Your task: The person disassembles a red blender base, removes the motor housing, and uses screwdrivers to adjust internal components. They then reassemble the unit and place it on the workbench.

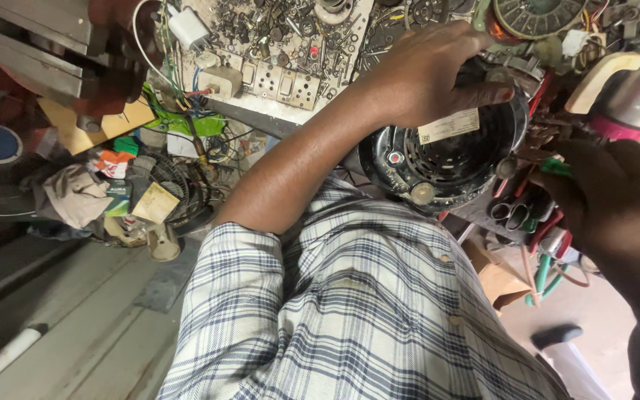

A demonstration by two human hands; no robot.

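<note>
the right hand [616, 200] sits dark at the frame's edge, its fingers hard to make out around a green-handled tool [557, 167]; whether they grip it cannot be told. the left hand [427, 70] rests curled on the black round motor housing [446, 159], slotted, white-labelled, lying just below the cluttered workbench [283, 30].

Cluttered repair workshop, tray of loose screws and nuts [275, 30], switch board [279, 81], tangled wires [187, 111], black motor housing [446, 159], scattered tools [527, 215]
</note>
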